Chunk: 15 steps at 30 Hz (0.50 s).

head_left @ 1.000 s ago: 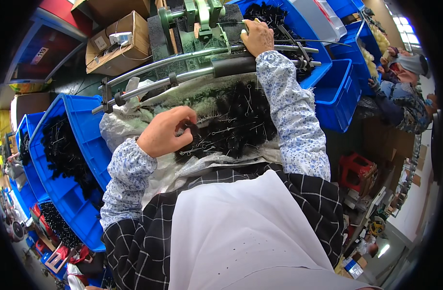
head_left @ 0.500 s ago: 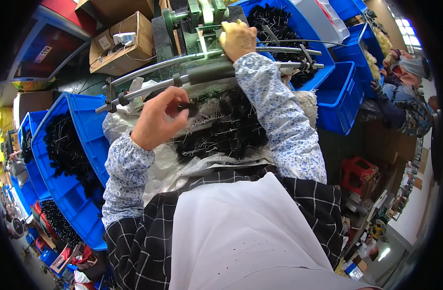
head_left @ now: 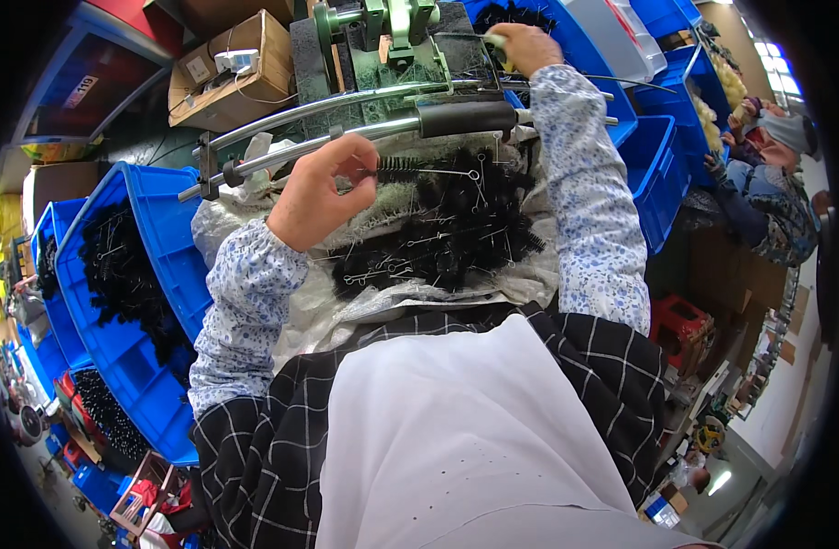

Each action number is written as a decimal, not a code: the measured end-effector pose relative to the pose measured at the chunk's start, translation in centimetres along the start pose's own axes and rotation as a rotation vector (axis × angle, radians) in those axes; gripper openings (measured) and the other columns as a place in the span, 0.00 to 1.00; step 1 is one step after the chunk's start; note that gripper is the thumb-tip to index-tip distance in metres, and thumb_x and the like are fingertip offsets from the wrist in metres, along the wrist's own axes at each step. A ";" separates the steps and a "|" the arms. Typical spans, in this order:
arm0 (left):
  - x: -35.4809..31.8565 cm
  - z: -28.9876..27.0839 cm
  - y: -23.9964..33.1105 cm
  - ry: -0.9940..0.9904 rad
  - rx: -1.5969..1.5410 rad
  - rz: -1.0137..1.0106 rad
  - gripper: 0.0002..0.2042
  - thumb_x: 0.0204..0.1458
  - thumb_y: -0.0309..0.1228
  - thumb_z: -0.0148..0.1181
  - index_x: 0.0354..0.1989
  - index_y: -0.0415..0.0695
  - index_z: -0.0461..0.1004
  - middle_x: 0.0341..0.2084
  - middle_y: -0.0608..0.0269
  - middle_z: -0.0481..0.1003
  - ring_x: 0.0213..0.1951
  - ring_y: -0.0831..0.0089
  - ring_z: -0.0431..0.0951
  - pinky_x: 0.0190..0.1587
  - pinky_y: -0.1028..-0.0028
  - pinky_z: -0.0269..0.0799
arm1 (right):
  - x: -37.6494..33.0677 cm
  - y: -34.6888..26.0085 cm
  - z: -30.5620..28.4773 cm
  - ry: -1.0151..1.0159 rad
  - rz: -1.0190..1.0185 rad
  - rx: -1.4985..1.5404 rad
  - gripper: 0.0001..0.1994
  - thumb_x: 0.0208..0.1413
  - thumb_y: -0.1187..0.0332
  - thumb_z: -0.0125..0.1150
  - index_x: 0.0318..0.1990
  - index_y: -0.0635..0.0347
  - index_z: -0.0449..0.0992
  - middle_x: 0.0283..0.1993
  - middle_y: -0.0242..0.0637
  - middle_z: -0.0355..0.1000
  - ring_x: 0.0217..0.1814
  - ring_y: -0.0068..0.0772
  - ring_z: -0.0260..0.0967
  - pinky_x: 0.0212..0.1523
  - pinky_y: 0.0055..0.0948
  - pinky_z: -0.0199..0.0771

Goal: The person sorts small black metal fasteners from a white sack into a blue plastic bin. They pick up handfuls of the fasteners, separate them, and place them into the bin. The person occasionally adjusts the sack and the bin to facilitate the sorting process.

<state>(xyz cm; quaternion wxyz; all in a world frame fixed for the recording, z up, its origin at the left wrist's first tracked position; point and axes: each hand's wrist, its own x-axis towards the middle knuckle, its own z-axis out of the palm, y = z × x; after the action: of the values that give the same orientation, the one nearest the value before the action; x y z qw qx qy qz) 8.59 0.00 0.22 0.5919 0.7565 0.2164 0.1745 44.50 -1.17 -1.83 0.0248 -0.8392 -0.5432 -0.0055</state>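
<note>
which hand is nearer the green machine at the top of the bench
Right. The right hand reaches up beside the green machine, at its right edge. The left hand is lower down, pinching a black bottle brush over the pile of brushes.

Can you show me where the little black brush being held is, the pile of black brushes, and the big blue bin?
black brush (head_left: 403, 168), head view, on its bristles.
pile of black brushes (head_left: 456, 233), head view, middle of the heap.
blue bin (head_left: 167, 233), head view, on its right wall.
</note>
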 end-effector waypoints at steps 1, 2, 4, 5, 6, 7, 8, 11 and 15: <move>0.0 0.3 -0.2 0.024 0.003 0.009 0.09 0.42 0.20 0.55 0.34 0.40 0.67 0.27 0.67 0.70 0.31 0.79 0.73 0.34 0.78 0.68 | -0.7 0.0 -1.5 -0.016 0.045 -0.034 0.12 0.56 0.62 0.47 0.44 0.46 0.75 0.42 0.39 0.73 0.45 0.41 0.70 0.47 0.38 0.69; 0.4 0.7 -0.4 0.041 0.002 0.024 0.09 0.43 0.20 0.55 0.34 0.40 0.67 0.27 0.67 0.71 0.31 0.79 0.74 0.34 0.78 0.68 | -1.0 2.2 -1.3 0.170 0.047 -0.017 0.13 0.56 0.61 0.47 0.45 0.48 0.74 0.44 0.40 0.72 0.45 0.41 0.70 0.47 0.38 0.69; 1.3 1.7 -0.6 0.075 -0.015 0.021 0.09 0.43 0.19 0.55 0.35 0.39 0.67 0.28 0.68 0.70 0.32 0.81 0.73 0.36 0.79 0.68 | -2.8 3.2 -2.3 0.486 -0.030 -0.044 0.17 0.56 0.58 0.49 0.49 0.55 0.71 0.46 0.42 0.71 0.46 0.43 0.69 0.46 0.37 0.69; 1.3 2.3 -0.6 0.126 -0.005 -0.018 0.09 0.44 0.18 0.54 0.36 0.38 0.67 0.29 0.69 0.70 0.34 0.82 0.72 0.38 0.81 0.67 | -4.6 -0.9 -3.9 0.356 -0.107 0.095 0.18 0.55 0.57 0.50 0.50 0.58 0.70 0.45 0.43 0.71 0.45 0.43 0.70 0.45 0.36 0.70; 1.6 2.8 -0.5 0.154 -0.014 -0.036 0.09 0.45 0.17 0.54 0.37 0.37 0.67 0.30 0.69 0.69 0.35 0.84 0.71 0.41 0.82 0.67 | -6.5 -3.2 -4.9 0.203 -0.183 0.145 0.19 0.55 0.58 0.52 0.50 0.58 0.69 0.44 0.43 0.71 0.44 0.41 0.70 0.44 0.35 0.70; 2.2 3.5 -0.5 0.177 -0.024 -0.003 0.09 0.45 0.17 0.54 0.36 0.37 0.67 0.30 0.69 0.69 0.35 0.84 0.72 0.40 0.82 0.67 | -8.4 -4.7 -4.7 -0.015 -0.214 0.335 0.17 0.53 0.61 0.56 0.48 0.57 0.70 0.42 0.43 0.72 0.41 0.40 0.71 0.41 0.35 0.70; 2.7 4.1 -0.8 0.211 -0.028 0.025 0.09 0.45 0.17 0.54 0.36 0.37 0.67 0.29 0.69 0.70 0.35 0.84 0.72 0.40 0.82 0.67 | -10.4 -7.1 -5.8 -0.194 -0.244 0.422 0.16 0.52 0.63 0.57 0.47 0.57 0.71 0.39 0.43 0.73 0.39 0.39 0.72 0.39 0.35 0.70; 3.2 4.7 -0.7 0.284 -0.017 0.053 0.12 0.46 0.19 0.55 0.40 0.39 0.65 0.28 0.65 0.72 0.33 0.79 0.74 0.37 0.79 0.68 | -14.7 -11.1 -4.7 -0.042 -0.337 0.479 0.13 0.49 0.66 0.58 0.43 0.55 0.74 0.35 0.43 0.74 0.33 0.39 0.73 0.35 0.35 0.71; 1.3 4.3 -1.9 0.266 0.045 -0.029 0.19 0.46 0.24 0.58 0.46 0.41 0.60 0.34 0.55 0.71 0.34 0.72 0.75 0.35 0.74 0.70 | -10.2 -9.6 -1.8 0.366 -0.410 0.177 0.10 0.50 0.71 0.52 0.39 0.48 0.76 0.23 0.34 0.72 0.25 0.32 0.69 0.26 0.32 0.68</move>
<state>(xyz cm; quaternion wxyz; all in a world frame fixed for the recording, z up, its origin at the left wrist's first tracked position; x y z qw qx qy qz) 11.71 -2.43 -2.61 0.5434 0.7366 0.3078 0.2596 31.62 -6.68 -0.08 0.1938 -0.6915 -0.6864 -0.1144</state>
